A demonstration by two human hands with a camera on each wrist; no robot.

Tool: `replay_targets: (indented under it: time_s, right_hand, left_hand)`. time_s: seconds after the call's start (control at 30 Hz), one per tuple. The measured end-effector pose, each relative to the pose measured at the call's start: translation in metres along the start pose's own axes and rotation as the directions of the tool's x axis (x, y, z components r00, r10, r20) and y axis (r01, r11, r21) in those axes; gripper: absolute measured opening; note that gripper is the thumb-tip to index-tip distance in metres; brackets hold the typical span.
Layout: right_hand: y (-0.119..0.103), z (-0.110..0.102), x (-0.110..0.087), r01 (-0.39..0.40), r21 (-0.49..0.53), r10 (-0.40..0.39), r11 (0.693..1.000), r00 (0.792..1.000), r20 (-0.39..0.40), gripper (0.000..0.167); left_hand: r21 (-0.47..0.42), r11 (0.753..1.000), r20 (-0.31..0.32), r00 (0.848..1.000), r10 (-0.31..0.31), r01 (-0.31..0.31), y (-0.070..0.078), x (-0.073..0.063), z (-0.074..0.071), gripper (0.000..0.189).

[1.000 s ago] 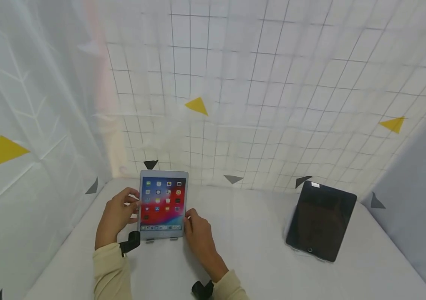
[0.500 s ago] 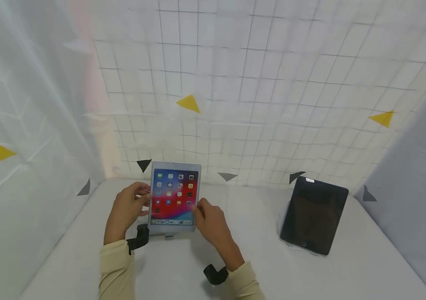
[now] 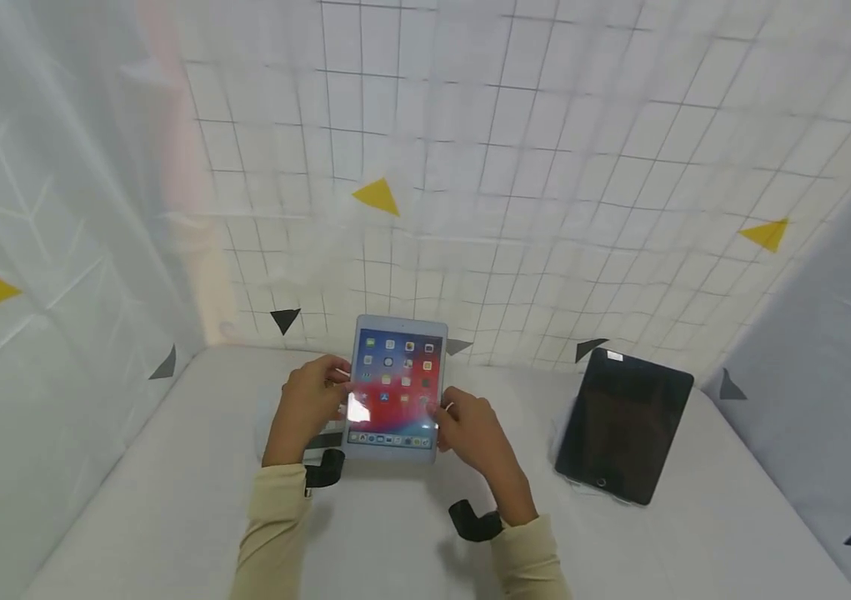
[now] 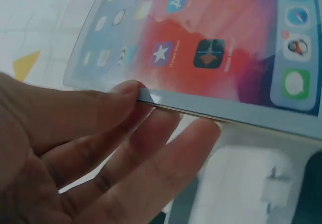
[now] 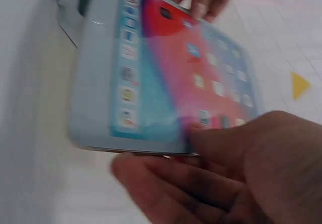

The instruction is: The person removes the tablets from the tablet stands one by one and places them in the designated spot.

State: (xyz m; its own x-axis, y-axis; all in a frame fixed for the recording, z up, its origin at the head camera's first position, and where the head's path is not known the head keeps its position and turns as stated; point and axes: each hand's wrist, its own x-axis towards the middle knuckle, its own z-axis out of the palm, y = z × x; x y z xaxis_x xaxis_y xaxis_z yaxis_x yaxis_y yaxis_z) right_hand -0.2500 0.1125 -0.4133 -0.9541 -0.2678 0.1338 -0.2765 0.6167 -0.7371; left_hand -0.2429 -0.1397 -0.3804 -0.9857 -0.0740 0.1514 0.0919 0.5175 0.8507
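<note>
A white-framed tablet [image 3: 395,387] with a lit screen of app icons is held up, tilted, between both hands. My left hand [image 3: 310,404] pinches its left edge, thumb on the front frame and fingers behind, as the left wrist view shows of the tablet [image 4: 201,95]. With my right hand [image 3: 479,435] I grip the lower right edge, thumb over the screen and fingers underneath. Behind the left hand stands a pale object with dark strips [image 3: 326,439], partly hidden; up close it shows a white plate [image 4: 246,183] with a small metal piece.
To the right, a black tablet [image 3: 623,425] with a dark screen leans back on a clear support. White sheeting encloses the white table [image 3: 395,533], with a grid-lined back wall [image 3: 545,167] and yellow and black triangle markers.
Both hands have lifted the white tablet off the pale object and carried it to the right, uncovering that object on the left. The right thumb has come onto the screen. The head view has shifted slightly.
</note>
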Motion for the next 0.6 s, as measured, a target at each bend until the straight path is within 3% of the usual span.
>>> replay_targets:
  time_s: [0.13, 0.37, 0.6]
  right_hand:
    - [0.003, -0.014, -0.006, -0.055, 0.004, 0.055, 0.998, 0.997, 0.058, 0.017]
    - [0.006, -0.025, -0.011, -0.085, -0.006, 0.085, 0.996, 0.983, 0.164, 0.015]
    - [0.015, -0.030, -0.013, -0.186, -0.017, 0.185, 0.982, 0.953, 0.240, 0.015]
  left_hand:
    - [0.029, 0.999, 0.024, 1.000, -0.014, 0.014, 0.000, 0.002, 0.014, 0.026]
    - [0.168, 0.985, 0.056, 0.998, -0.034, 0.024, -0.001, 0.003, 0.028, 0.021]
    - [0.248, 0.969, 0.100, 0.994, -0.040, 0.014, -0.003, 0.006, 0.041, 0.021]
